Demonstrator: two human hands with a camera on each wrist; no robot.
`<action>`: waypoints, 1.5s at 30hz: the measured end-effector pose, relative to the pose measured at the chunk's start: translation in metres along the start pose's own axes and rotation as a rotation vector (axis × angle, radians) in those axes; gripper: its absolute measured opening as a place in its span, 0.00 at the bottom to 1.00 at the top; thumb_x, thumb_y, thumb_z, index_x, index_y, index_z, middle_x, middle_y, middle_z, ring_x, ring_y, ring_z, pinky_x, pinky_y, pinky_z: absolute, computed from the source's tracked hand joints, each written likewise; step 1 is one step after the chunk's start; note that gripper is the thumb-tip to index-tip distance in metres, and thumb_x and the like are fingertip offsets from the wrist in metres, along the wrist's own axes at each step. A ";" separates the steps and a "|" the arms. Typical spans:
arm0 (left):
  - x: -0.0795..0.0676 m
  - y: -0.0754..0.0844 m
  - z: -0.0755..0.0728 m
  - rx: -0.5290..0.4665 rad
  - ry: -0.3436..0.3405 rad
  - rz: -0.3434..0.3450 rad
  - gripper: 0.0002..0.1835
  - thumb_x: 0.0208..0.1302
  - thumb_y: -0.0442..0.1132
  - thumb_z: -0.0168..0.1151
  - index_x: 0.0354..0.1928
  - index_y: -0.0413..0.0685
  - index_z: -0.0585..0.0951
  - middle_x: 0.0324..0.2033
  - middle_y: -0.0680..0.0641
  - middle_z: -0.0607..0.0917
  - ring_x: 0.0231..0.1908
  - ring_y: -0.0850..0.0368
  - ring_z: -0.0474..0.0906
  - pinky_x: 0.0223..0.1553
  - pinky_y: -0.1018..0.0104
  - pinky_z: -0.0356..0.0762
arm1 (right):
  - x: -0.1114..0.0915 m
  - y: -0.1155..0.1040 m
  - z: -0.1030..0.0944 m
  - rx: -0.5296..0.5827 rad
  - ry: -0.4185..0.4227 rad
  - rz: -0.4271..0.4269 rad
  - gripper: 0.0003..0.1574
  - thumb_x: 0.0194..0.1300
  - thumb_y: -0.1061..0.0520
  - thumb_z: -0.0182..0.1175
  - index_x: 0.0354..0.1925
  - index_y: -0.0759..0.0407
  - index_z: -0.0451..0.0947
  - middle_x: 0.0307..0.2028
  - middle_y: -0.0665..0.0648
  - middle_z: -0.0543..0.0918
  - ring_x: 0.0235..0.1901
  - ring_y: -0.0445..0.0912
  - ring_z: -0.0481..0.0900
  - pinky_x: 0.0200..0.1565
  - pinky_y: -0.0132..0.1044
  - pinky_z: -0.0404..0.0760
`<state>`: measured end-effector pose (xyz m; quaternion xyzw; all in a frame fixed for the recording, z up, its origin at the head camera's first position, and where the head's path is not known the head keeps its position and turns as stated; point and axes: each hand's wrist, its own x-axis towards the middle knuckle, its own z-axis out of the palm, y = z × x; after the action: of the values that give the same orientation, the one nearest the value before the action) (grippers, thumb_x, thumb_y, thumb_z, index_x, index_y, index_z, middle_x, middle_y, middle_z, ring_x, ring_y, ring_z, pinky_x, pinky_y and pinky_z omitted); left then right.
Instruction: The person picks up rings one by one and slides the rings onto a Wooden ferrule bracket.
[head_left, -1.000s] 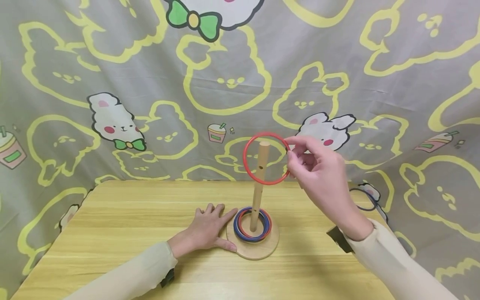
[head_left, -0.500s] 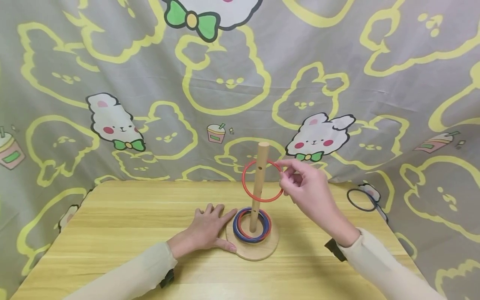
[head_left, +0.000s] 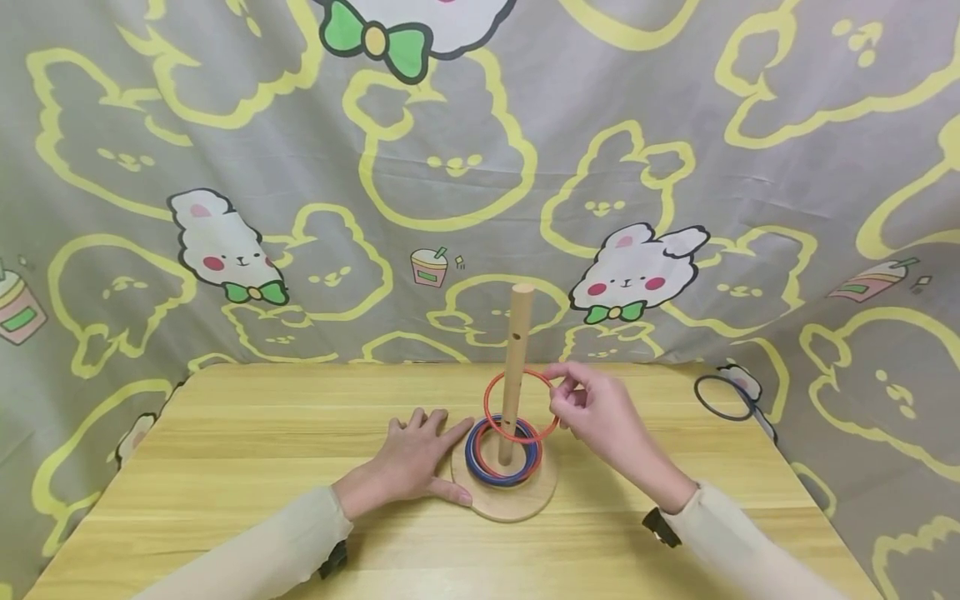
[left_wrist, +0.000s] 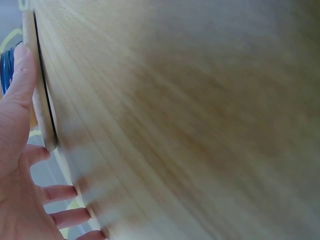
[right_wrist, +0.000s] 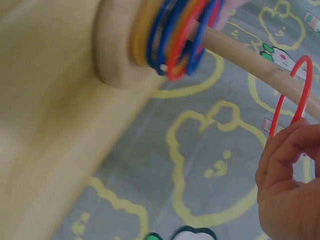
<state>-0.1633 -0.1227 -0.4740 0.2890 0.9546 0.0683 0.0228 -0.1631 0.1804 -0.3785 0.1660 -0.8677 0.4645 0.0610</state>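
Observation:
A wooden post (head_left: 517, 350) stands upright on a round wooden base (head_left: 517, 510). My right hand (head_left: 600, 417) pinches a red ring (right_wrist: 308, 85) between thumb and fingers at its right side. That ring encircles the post and is tilted, low over the stacked rings (head_left: 472, 465) at the foot. In the right wrist view the stack shows blue, red and yellow rings, with a gap of bare post up to the held one. My left hand (head_left: 408, 462) rests with spread fingers at the left of the base, its thumb on the base's edge.
A dark blue ring (head_left: 731, 418) lies at the right edge of the wooden table (head_left: 262, 433). Behind the table hangs a grey curtain (head_left: 300, 150) with yellow bear outlines and white rabbits.
My right hand has lowered the red ring from around the post's top to just over the stack. The left hand has stayed at the base.

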 end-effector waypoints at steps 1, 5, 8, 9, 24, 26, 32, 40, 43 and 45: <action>0.000 0.000 0.000 -0.001 0.000 0.000 0.65 0.50 0.85 0.68 0.84 0.56 0.68 0.70 0.33 0.73 0.59 0.36 0.72 0.46 0.34 0.74 | -0.001 0.003 0.002 -0.001 -0.009 0.008 0.21 0.65 0.72 0.61 0.53 0.60 0.87 0.31 0.52 0.82 0.21 0.43 0.77 0.21 0.33 0.70; 0.000 0.000 0.000 0.000 0.001 -0.001 0.65 0.50 0.85 0.68 0.84 0.56 0.68 0.70 0.33 0.73 0.59 0.36 0.72 0.46 0.34 0.74 | -0.004 0.015 0.012 -0.006 -0.029 0.034 0.18 0.65 0.72 0.63 0.51 0.60 0.87 0.31 0.52 0.81 0.23 0.42 0.77 0.24 0.32 0.71; 0.000 0.000 -0.001 0.002 0.000 -0.001 0.65 0.50 0.85 0.68 0.84 0.56 0.68 0.70 0.33 0.73 0.59 0.35 0.72 0.46 0.34 0.74 | -0.006 0.023 0.018 0.000 -0.041 0.053 0.17 0.66 0.72 0.64 0.50 0.60 0.87 0.30 0.52 0.80 0.24 0.42 0.77 0.24 0.31 0.70; 0.000 0.001 -0.001 0.002 -0.001 -0.001 0.65 0.50 0.85 0.68 0.84 0.56 0.68 0.70 0.33 0.73 0.59 0.35 0.72 0.46 0.34 0.74 | -0.007 0.025 0.020 0.002 -0.047 0.060 0.17 0.66 0.72 0.64 0.50 0.60 0.88 0.30 0.51 0.80 0.23 0.42 0.77 0.24 0.31 0.69; 0.000 0.001 -0.001 0.009 0.011 0.006 0.65 0.50 0.84 0.69 0.84 0.55 0.69 0.69 0.33 0.74 0.58 0.36 0.73 0.45 0.36 0.74 | -0.014 0.054 0.039 0.033 -0.109 0.143 0.17 0.68 0.72 0.62 0.52 0.62 0.86 0.30 0.52 0.79 0.25 0.43 0.81 0.28 0.33 0.80; 0.000 0.001 -0.001 0.009 0.010 0.006 0.65 0.50 0.84 0.69 0.84 0.55 0.69 0.69 0.33 0.74 0.58 0.36 0.73 0.45 0.36 0.74 | -0.014 0.055 0.041 0.035 -0.104 0.159 0.16 0.68 0.71 0.61 0.51 0.61 0.86 0.29 0.52 0.80 0.24 0.44 0.81 0.27 0.33 0.79; 0.000 0.001 0.000 0.015 0.008 0.002 0.65 0.50 0.85 0.68 0.84 0.56 0.68 0.69 0.33 0.74 0.58 0.36 0.73 0.45 0.36 0.74 | -0.016 0.056 0.043 0.064 -0.090 0.207 0.15 0.70 0.68 0.60 0.51 0.60 0.86 0.31 0.53 0.80 0.23 0.44 0.82 0.26 0.32 0.73; 0.001 0.001 0.000 0.020 0.000 0.000 0.64 0.51 0.85 0.67 0.84 0.56 0.68 0.69 0.35 0.74 0.58 0.38 0.73 0.45 0.37 0.74 | -0.023 0.061 0.035 0.074 -0.067 0.233 0.13 0.75 0.66 0.61 0.54 0.63 0.85 0.36 0.55 0.81 0.23 0.45 0.81 0.26 0.32 0.71; 0.001 0.001 0.000 0.021 -0.003 -0.006 0.65 0.50 0.85 0.67 0.85 0.57 0.68 0.70 0.34 0.74 0.58 0.38 0.73 0.45 0.38 0.74 | -0.025 0.063 0.027 0.063 -0.063 0.240 0.13 0.77 0.64 0.62 0.56 0.64 0.84 0.38 0.56 0.81 0.24 0.47 0.82 0.25 0.32 0.72; 0.001 0.001 0.000 0.022 -0.004 -0.008 0.65 0.50 0.85 0.67 0.85 0.57 0.68 0.70 0.34 0.74 0.58 0.37 0.73 0.45 0.37 0.74 | -0.027 0.065 0.020 0.049 -0.056 0.240 0.13 0.78 0.63 0.62 0.56 0.64 0.84 0.40 0.56 0.82 0.25 0.48 0.82 0.24 0.33 0.72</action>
<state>-0.1632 -0.1215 -0.4737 0.2857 0.9564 0.0570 0.0219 -0.1593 0.2033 -0.4477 0.0754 -0.8711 0.4846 -0.0234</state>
